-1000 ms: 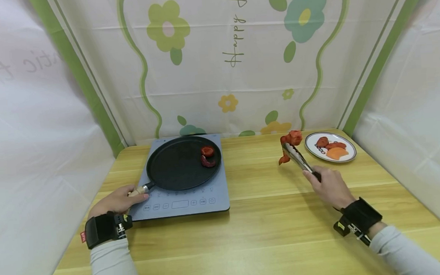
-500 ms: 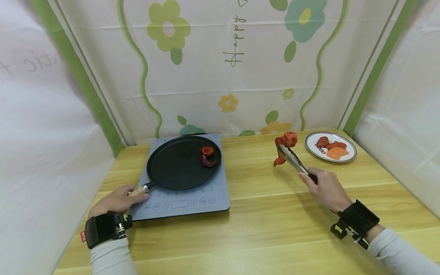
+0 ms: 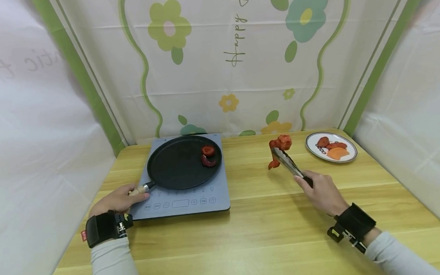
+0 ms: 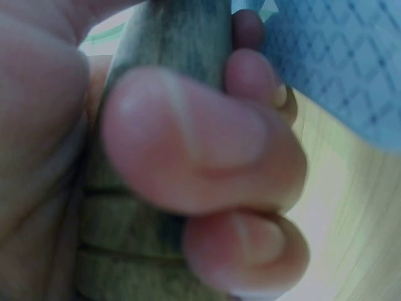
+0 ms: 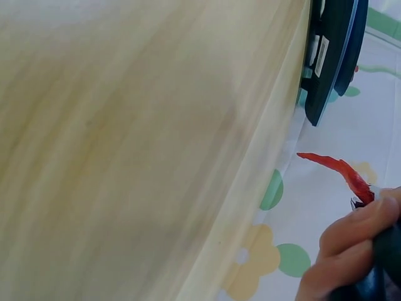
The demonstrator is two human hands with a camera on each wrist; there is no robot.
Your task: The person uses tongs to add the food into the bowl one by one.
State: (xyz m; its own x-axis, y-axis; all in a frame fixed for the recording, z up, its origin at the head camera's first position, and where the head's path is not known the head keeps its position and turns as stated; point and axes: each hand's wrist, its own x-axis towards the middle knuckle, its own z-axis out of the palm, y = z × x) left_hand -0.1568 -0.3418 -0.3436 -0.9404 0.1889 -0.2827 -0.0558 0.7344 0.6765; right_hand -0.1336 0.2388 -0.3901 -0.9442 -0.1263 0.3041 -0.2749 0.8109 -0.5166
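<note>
Gripping the pale wooden handle (image 3: pixel 139 190) of the round black frying pan (image 3: pixel 180 162), the left hand (image 3: pixel 115 200) has its fingers (image 4: pixel 188 138) curled tight about it near the counter's (image 3: pixel 248 232) front. Farther right, the right hand (image 3: pixel 319 190) clasps slim metal tongs (image 3: pixel 286 163), which pinch a floppy red meat slice (image 3: pixel 278 148) above the wood, between pan and plate. Two red pieces (image 3: pixel 207 156) lie in the pan on the grey-blue induction hob (image 3: pixel 186 200). Beyond, the round white plate (image 3: pixel 351 156) carries reddish and orange slices.

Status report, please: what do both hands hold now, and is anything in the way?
Left hand grips pan handle. Right hand holds tongs, red piece clamped above table. Nothing between it and pan.
</note>
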